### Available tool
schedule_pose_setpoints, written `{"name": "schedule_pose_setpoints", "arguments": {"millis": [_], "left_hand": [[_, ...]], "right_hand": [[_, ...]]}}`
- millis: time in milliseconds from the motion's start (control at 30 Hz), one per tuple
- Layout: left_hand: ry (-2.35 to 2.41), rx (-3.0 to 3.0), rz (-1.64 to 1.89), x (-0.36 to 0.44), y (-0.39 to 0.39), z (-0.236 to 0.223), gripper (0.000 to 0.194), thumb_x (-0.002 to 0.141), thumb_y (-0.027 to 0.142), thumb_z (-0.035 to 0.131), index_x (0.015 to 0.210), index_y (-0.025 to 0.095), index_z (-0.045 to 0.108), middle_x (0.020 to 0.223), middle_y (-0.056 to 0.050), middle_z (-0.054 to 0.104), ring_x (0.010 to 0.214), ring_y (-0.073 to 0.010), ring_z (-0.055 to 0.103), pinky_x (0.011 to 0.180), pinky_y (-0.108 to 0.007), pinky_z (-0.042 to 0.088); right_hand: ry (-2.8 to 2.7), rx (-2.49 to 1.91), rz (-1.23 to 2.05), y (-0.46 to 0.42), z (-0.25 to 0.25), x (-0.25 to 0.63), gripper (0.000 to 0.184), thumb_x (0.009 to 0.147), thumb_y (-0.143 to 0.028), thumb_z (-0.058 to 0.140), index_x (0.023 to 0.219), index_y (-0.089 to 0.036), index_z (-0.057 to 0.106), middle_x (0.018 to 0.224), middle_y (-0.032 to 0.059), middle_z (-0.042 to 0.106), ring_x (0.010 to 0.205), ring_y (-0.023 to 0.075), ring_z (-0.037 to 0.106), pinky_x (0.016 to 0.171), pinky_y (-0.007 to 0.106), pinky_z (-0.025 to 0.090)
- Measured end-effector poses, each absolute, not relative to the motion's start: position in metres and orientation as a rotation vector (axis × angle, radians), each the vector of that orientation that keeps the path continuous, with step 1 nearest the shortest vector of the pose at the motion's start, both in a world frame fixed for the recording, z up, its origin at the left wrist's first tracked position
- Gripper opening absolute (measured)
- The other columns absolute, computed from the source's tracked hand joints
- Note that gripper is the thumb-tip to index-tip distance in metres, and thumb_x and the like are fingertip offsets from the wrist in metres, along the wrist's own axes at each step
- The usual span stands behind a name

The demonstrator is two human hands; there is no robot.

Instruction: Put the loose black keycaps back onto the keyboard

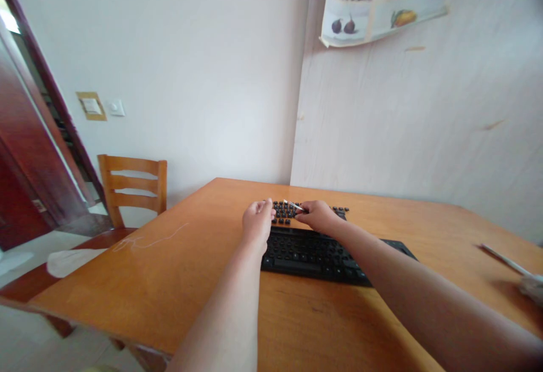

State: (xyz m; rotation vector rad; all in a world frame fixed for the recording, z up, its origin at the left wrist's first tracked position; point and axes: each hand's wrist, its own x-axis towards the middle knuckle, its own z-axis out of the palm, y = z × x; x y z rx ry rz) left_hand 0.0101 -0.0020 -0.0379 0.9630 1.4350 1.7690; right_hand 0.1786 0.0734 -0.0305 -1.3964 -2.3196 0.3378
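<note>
A black keyboard (311, 254) lies across the wooden table in front of me. Behind it, several loose black keycaps (283, 212) are set out in rows on the tabletop. My right hand (319, 216) is closed around a slim silver metal tool (293, 205), whose thin end points up and left over the keycaps. Just left of the keycaps, my left hand (258, 219) is raised above the keyboard's left end with its fingers curled together. Whatever may be between those fingers is hidden.
The wooden table (190, 281) reaches back to the wall. A pale thread (156, 243) lies on its left side. On the right is a thin stick-like object (504, 259) with a pale bundle at its end. A wooden chair (136, 182) stands at the left.
</note>
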Motion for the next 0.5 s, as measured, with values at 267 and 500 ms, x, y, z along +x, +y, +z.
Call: {"name": "schedule_pose_setpoints", "arguments": {"millis": [267,500], "left_hand": [[1.451,0.755,1.899,0.003,-0.002,-0.036,0.03,0.071,0.045,0.064,0.078,0.016,0.059,0.076,-0.006,0.069,0.065,-0.0129,0.062,0.065,-0.027,0.046],[1.43,0.685,1.893,-0.001,-0.001,-0.036,0.029,0.07,0.041,0.066,0.081,0.015,0.06,0.08,-0.008,0.07,0.071,-0.0144,0.064,0.067,-0.027,0.047]], "right_hand": [[-2.376,-1.441,0.353,0.087,-0.048,0.178,0.011,0.071,-0.027,0.064,0.073,-0.021,0.073,0.062,-0.0011,0.064,0.06,0.0131,0.056,0.054,0.022,0.035],[-2.41,-1.413,0.369,0.089,-0.049,0.176,0.009,0.067,-0.024,0.065,0.07,-0.022,0.073,0.069,-0.0001,0.069,0.066,0.0144,0.06,0.06,0.023,0.041]]}}
